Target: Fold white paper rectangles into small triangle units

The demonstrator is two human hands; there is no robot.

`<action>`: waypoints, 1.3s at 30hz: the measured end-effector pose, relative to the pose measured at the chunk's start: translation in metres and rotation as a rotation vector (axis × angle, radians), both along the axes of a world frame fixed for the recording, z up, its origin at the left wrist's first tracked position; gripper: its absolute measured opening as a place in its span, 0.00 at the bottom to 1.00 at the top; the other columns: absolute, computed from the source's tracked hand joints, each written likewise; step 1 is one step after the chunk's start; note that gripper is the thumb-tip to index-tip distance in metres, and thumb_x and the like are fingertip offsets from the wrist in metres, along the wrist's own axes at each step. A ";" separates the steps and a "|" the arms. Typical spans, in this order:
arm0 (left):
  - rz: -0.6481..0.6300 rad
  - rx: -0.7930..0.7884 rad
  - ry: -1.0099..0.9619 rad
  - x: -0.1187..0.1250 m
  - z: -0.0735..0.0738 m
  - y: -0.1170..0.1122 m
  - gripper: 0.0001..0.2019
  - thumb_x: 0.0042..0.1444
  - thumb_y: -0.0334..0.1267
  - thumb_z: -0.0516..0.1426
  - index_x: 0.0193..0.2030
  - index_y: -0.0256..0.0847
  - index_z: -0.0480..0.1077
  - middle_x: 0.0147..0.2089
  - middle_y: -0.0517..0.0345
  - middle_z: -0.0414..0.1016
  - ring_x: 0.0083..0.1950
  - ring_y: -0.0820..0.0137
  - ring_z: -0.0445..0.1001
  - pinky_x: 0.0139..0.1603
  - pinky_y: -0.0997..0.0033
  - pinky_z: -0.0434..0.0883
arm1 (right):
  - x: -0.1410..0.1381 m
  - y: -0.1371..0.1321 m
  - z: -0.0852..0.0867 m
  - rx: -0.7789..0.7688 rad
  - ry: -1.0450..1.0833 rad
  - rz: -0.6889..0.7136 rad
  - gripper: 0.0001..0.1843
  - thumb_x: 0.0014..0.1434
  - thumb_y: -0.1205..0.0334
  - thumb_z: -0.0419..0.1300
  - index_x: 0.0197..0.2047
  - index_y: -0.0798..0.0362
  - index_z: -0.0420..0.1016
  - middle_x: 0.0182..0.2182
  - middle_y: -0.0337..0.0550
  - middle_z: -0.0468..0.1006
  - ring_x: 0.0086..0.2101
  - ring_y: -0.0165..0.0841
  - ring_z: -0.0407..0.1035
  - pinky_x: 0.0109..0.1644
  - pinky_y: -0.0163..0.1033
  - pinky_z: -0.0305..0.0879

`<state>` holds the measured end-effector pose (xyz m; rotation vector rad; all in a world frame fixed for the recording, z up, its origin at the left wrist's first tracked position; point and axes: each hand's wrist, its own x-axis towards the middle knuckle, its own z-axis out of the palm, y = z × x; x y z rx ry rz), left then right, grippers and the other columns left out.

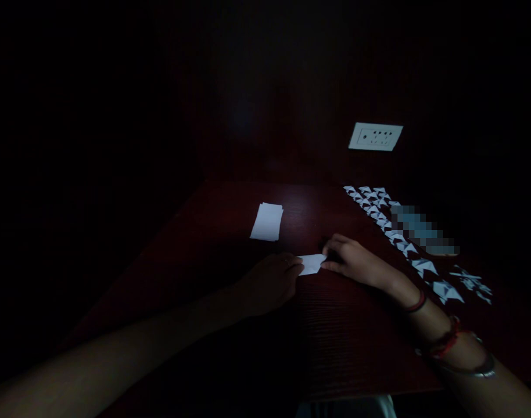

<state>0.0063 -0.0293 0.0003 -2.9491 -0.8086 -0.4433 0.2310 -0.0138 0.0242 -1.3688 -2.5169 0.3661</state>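
White paper strip [311, 264] is being held low over the dark red tabletop [309, 325], one end pinched by the left hand [272, 284] and the other caught by the right hand [351, 258], so that it is, apparently, braced flat between them, though whether the wood is touched cannot be told. Just beyond, a stack of paper [268, 222] is set within easy reach, while off to the right folded paper pieces [424, 267] are lined up, seemingly to be clear of the working space, with a blurred flat object [422, 232] laid alongside.
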 end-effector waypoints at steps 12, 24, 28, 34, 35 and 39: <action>0.024 0.008 0.034 0.000 -0.005 0.004 0.18 0.54 0.32 0.48 0.53 0.42 0.57 0.50 0.51 0.59 0.50 0.62 0.58 0.47 0.60 0.61 | 0.003 0.010 -0.004 -0.074 0.126 -0.043 0.04 0.50 0.63 0.56 0.29 0.56 0.67 0.29 0.42 0.67 0.31 0.30 0.62 0.36 0.35 0.59; 0.002 -0.011 -0.061 -0.003 -0.007 0.004 0.18 0.55 0.32 0.47 0.53 0.38 0.56 0.51 0.49 0.58 0.51 0.64 0.59 0.48 0.61 0.60 | -0.018 -0.001 -0.012 -0.139 0.581 -0.207 0.12 0.44 0.66 0.60 0.35 0.55 0.69 0.27 0.39 0.73 0.28 0.28 0.68 0.34 0.34 0.65; -0.002 -0.013 -0.071 -0.001 -0.006 0.003 0.16 0.54 0.30 0.46 0.51 0.35 0.57 0.51 0.49 0.59 0.51 0.64 0.58 0.50 0.62 0.59 | -0.020 -0.007 -0.005 -0.213 0.583 -0.090 0.10 0.45 0.68 0.60 0.34 0.56 0.72 0.32 0.42 0.74 0.33 0.30 0.70 0.39 0.35 0.66; 0.017 -0.011 -0.043 0.000 -0.004 0.004 0.17 0.53 0.30 0.47 0.50 0.36 0.59 0.46 0.49 0.61 0.46 0.64 0.62 0.44 0.63 0.63 | -0.018 -0.007 -0.001 -0.019 0.407 -0.018 0.07 0.47 0.69 0.59 0.31 0.52 0.76 0.39 0.43 0.72 0.37 0.32 0.68 0.41 0.37 0.65; 0.013 -0.008 -0.048 0.000 -0.004 0.004 0.17 0.53 0.30 0.47 0.50 0.36 0.59 0.46 0.49 0.61 0.46 0.65 0.62 0.44 0.63 0.63 | -0.018 -0.006 -0.003 0.019 0.393 -0.011 0.07 0.47 0.69 0.59 0.31 0.52 0.76 0.38 0.43 0.72 0.37 0.31 0.68 0.41 0.37 0.64; -0.013 -0.012 -0.070 0.000 -0.004 0.005 0.16 0.53 0.30 0.47 0.50 0.36 0.59 0.45 0.50 0.62 0.48 0.65 0.61 0.47 0.63 0.61 | -0.021 -0.004 -0.012 0.106 0.382 0.003 0.08 0.49 0.69 0.58 0.34 0.52 0.76 0.35 0.43 0.73 0.35 0.30 0.68 0.41 0.36 0.64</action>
